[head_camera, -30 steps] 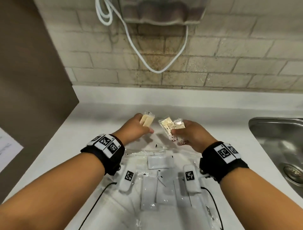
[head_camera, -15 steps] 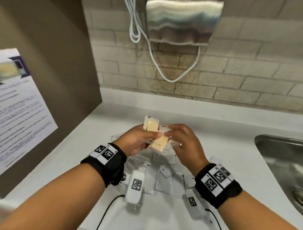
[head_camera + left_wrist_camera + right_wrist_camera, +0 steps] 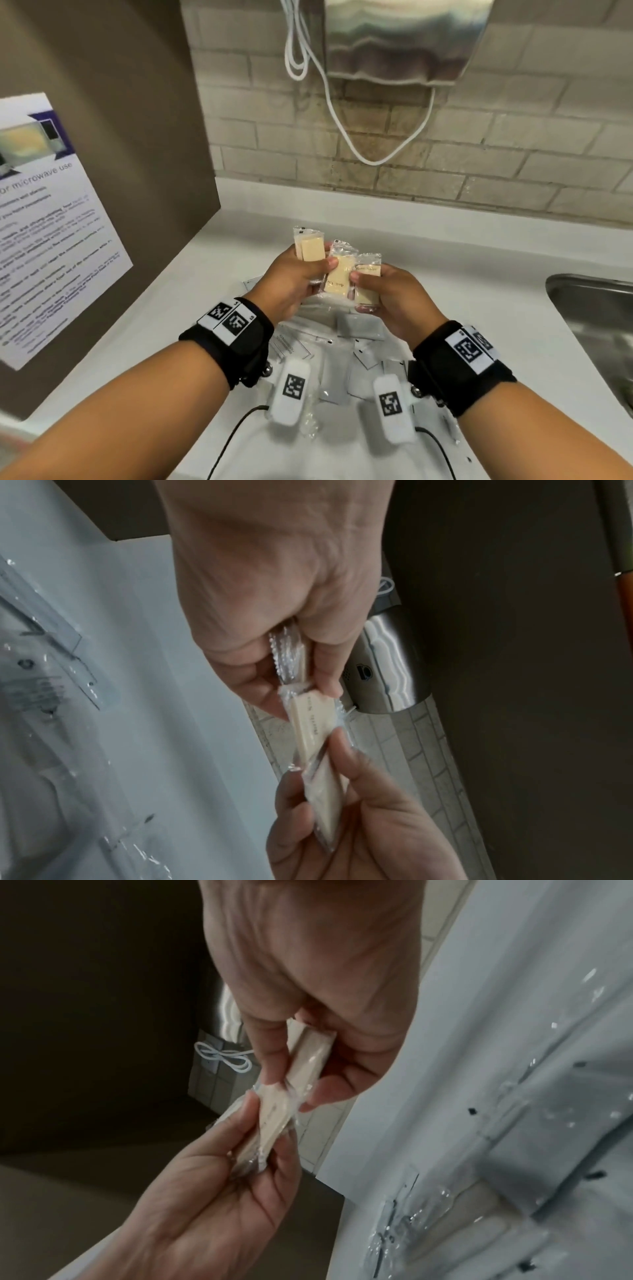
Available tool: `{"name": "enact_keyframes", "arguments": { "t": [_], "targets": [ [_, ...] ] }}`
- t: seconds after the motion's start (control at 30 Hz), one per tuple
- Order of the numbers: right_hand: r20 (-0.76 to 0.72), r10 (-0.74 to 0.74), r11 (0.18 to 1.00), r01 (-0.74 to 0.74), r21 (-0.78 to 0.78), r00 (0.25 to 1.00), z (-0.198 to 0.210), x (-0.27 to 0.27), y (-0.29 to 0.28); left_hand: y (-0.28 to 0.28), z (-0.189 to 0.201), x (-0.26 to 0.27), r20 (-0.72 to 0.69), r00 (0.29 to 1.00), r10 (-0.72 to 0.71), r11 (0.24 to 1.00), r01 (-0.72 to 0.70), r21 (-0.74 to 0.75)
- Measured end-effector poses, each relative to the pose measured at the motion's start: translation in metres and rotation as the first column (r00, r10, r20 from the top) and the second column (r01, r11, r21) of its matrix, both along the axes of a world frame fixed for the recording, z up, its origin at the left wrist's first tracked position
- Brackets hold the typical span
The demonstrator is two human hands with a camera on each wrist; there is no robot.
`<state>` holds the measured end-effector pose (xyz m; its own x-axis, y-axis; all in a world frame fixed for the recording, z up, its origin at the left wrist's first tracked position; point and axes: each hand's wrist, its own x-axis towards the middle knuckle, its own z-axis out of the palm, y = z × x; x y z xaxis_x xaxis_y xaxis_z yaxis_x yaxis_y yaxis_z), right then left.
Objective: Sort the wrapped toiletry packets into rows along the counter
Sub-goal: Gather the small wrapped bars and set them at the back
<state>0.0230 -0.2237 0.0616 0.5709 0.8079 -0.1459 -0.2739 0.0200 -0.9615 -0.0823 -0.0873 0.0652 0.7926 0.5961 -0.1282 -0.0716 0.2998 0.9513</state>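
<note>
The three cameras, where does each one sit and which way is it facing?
Head: worn on the head, looks down at the counter; both forearms, left hand and right hand gripping soap packets.
Left wrist: looks along the left palm toward the tiled wall; right hand's fingers below.
Right wrist: looks along the right palm; left hand's fingers below.
Shared: every view shows both hands meeting on the packets.

hands (image 3: 339, 287) now together, three soaps (image 3: 337, 274) fanned
</note>
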Motion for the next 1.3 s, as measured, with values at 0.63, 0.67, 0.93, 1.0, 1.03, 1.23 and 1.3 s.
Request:
{"name": "enact_keyframes", "arguments": {
  "t": [0.63, 0.67, 0.93, 1.0, 1.03, 1.23, 1.3],
  "targets": [
    [0.302, 0.077, 0.986, -0.028, -0.162, 0.950, -0.011, -0.039, 0.082, 0.113, 0.023, -0.047, -0.358, 0.900, -0.247, 0.883, 0.362, 0.301],
    [0.222, 0.005, 0.996, 0.015, -0.086, 0.975, -0.016, -0.044, 0.084, 0.114, 0.019, -0.048, -0.277, 0.938, -0.210, 0.939, 0.272, 0.209],
    [0.039, -0.155, 0.987, 0.153, 0.051, 0.987, -0.037, -0.068, 0.095, 0.103, -0.018, -0.058, -0.108, 0.994, -0.014, 1.000, 0.013, -0.008],
    [0.025, -0.154, 0.987, 0.153, 0.051, 0.988, -0.040, -0.071, 0.095, 0.105, -0.022, -0.059, -0.097, 0.995, 0.029, 1.000, -0.029, 0.004],
    [0.025, -0.152, 0.987, 0.151, 0.047, 0.988, -0.041, -0.071, 0.096, 0.105, -0.023, -0.059, -0.098, 0.994, 0.043, 0.999, -0.042, 0.006],
    [0.049, -0.064, 0.996, 0.060, 0.063, 0.997, -0.043, -0.073, 0.098, 0.099, -0.025, -0.061, -0.099, 0.992, -0.083, 0.992, 0.073, -0.104],
    [0.055, -0.030, 0.999, 0.029, 0.013, 0.998, -0.043, -0.067, 0.099, 0.097, -0.026, -0.062, -0.098, 0.990, -0.098, 0.991, 0.089, -0.096]
  ]
}}
